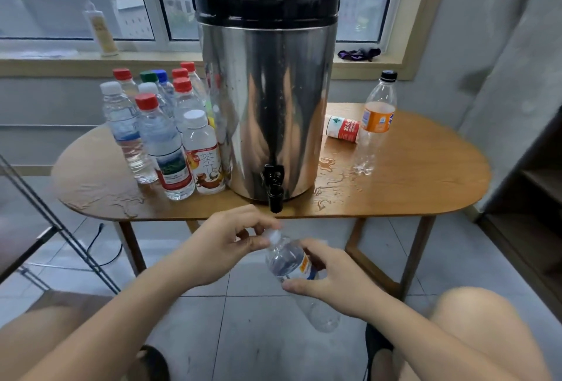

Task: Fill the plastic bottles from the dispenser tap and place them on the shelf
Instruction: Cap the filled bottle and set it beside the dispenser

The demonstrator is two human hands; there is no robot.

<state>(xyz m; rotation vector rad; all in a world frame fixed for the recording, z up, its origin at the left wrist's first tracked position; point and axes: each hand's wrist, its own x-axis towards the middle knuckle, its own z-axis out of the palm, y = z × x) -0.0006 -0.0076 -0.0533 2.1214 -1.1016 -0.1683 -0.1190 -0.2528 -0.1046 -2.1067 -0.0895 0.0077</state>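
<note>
**Two hands on one bottle**

The clear bottle (pixel 289 262) is tilted between both hands, near us, just below the tap (pixel 275 195) at the table's (pixel 410 192) near edge. The left hand (pixel 225 247) pinches its white cap (pixel 273 236). The right hand (pixel 337 277) curls round its middle, by the orange and blue label (pixel 305 265), which is too blurry to read. One standing bottle (pixel 203 155) on the table's left side shows "茶".

Both bare forearms (pixel 137 298) reach forward from the lower edge and meet in front of the body. The left hand (pixel 225 247) pinches the cap (pixel 274 236) of a tilted bottle (pixel 289 262) with curled fingertips, while the right hand (pixel 334 282) grips its middle (thumb on the near side).
</note>
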